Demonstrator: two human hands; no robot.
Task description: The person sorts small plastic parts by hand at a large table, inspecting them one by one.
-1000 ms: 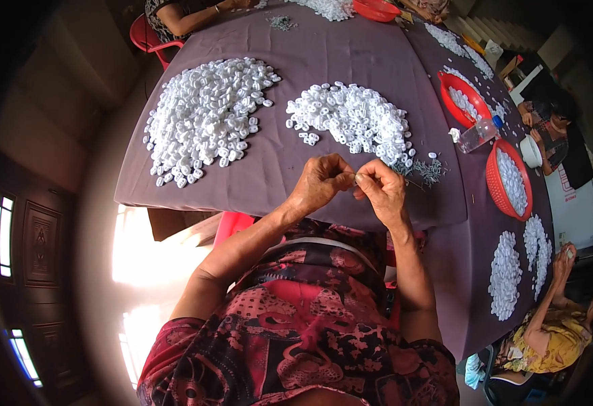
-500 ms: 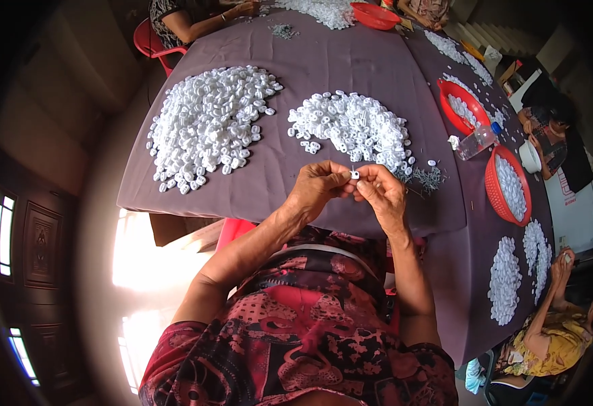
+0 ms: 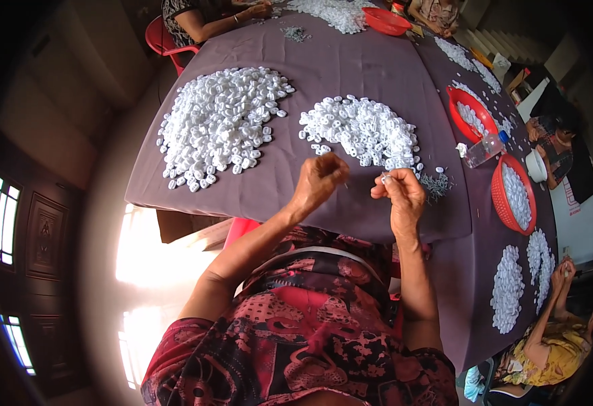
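At the near edge of the purple-clothed worktop (image 3: 350,68), the person's left hand (image 3: 320,181) is curled, fingers pinched on what looks like a thin metal pin; I cannot tell more. The right hand (image 3: 399,194) pinches a small white plastic piece (image 3: 385,177) at its fingertips, just above the cloth. Behind both hands lies the smaller heap of white plastic rings (image 3: 361,128); a larger heap of white plastic rings (image 3: 219,122) spreads toward the left edge. A little pile of grey metal pins (image 3: 437,183) sits just right of the right hand.
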